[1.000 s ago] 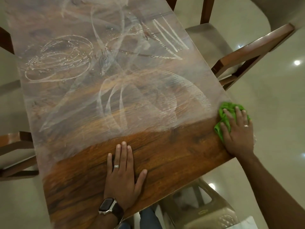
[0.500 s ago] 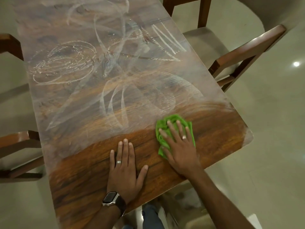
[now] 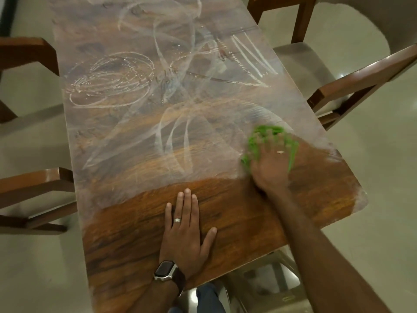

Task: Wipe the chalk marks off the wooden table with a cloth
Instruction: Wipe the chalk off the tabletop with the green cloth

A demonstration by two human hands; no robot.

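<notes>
Wooden desk [image 3: 144, 240]: near strip wiped bare, chalk marks [image 3: 112, 82] and smears across centre and top of frame. Green cloth [image 3: 268, 134]: moved from lower centre to centre right, widening the cleared band. Right hand [image 3: 270, 161]: blurred, spread fingers pressing cloth. Left hand [image 3: 186, 231]: flat, bracing.

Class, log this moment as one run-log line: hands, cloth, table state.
left hand flat on table | right hand presses green cloth, blurred | near strip clean | chalk marks remain beyond
</notes>
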